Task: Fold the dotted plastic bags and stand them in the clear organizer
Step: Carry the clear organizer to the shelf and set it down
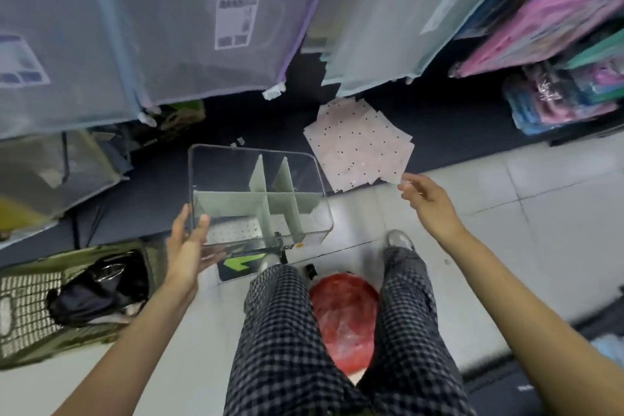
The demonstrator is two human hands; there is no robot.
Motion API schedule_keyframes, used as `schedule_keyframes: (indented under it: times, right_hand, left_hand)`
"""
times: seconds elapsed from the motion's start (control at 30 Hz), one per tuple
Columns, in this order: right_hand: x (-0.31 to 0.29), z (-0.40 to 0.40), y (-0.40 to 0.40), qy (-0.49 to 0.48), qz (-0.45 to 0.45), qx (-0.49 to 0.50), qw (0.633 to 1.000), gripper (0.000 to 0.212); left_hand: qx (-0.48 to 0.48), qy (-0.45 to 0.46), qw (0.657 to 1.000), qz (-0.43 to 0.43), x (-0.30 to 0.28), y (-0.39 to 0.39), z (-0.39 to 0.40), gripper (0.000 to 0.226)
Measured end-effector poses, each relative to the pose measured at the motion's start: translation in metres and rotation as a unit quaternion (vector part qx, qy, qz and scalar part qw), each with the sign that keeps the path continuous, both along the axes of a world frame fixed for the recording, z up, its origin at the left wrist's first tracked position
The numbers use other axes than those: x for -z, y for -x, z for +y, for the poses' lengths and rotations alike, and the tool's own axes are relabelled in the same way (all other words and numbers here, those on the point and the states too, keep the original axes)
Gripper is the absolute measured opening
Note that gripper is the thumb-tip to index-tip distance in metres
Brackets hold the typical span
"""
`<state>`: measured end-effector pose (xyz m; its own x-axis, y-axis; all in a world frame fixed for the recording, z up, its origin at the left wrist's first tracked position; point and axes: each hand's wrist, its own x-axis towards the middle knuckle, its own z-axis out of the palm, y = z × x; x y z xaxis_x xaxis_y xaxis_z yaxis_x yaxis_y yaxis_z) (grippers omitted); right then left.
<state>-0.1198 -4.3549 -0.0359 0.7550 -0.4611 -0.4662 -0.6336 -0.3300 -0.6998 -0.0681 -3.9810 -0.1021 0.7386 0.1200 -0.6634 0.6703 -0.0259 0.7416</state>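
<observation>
The left hand (184,246) holds the organizer's (260,192) near corner, fingers spread. The right hand (427,201) pinches a corner of the bags (358,145).

1. The organizer (260,192) is clear, glossy hard plastic with matt, pale green dividers (270,203).
2. The dotted bags (359,143) are thin, pale pink plastic film with a faint sheen.
3. The floor (540,206) is smooth, glossy white tile.
4. The trousers (287,331) are soft checked cloth.
5. The red bag (342,314) is crinkled, shiny plastic.
</observation>
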Motion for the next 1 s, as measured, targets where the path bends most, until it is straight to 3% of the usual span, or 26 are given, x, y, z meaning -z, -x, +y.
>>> schedule_keyframes:
  times: [0.3, 0.47, 0.7, 0.8, 0.87, 0.93, 1.0]
  right_hand:
    - [0.13, -0.085, -0.083, -0.003, 0.106, -0.234, 0.966, 0.03]
    - [0.247, -0.099, -0.119, 0.017, 0.179, -0.303, 0.936, 0.034]
    - [0.415, -0.017, -0.164, -0.253, 0.28, -0.226, 0.898, 0.057]
    - [0.474, 0.005, -0.178, -0.343, 0.247, -0.182, 0.888, 0.053]
    - [0.51, 0.016, -0.189, -0.374, 0.206, -0.134, 0.894, 0.062]
    - [0.543, 0.028, -0.199, -0.399, 0.16, -0.091, 0.898, 0.072]
    - [0.569, 0.042, -0.205, -0.412, 0.124, -0.07, 0.9, 0.066]
  left_hand:
    - [-0.164, -0.017, 0.986, 0.022, 0.098, 0.004, -0.052, 0.051]
    - [-0.2, -0.014, 0.979, 0.048, 0.176, -0.017, -0.078, 0.048]
    - [-0.196, 0.047, 0.978, 0.048, 0.318, -0.064, -0.07, 0.039]
    - [-0.19, 0.069, 0.978, 0.046, 0.378, -0.084, -0.055, 0.03]
    - [-0.187, 0.073, 0.979, 0.041, 0.411, -0.096, -0.046, 0.023]
    - [-0.183, 0.084, 0.979, 0.038, 0.436, -0.112, -0.039, 0.031]
    - [-0.187, 0.074, 0.979, 0.03, 0.455, -0.128, -0.037, 0.037]
